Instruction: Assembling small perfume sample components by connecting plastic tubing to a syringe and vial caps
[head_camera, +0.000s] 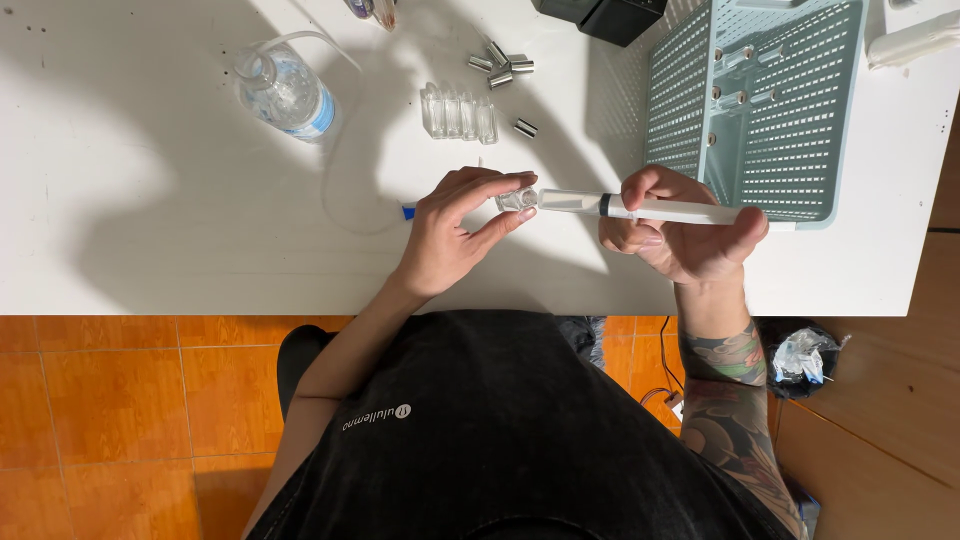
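The table (150, 200) is plain white. On it, a clear plastic bottle (285, 92) wears a blue and white label. Right of the bottle stands a row of clear glass vials (458, 113), and above the row lie shiny silver caps (500, 65). Further right of the bottle sits a pale teal basket (800, 100) with a grid of small holes. Below the vials, the syringe (650, 208) is white with a black band and a clear tip, which meets a small clear vial (517, 199). Below the table, the floor (110, 400) is orange tile with thin pale joints. The shirt (500, 430) is black with small white print. The right forearm (735, 410) bears a dark green, red and grey tattoo.
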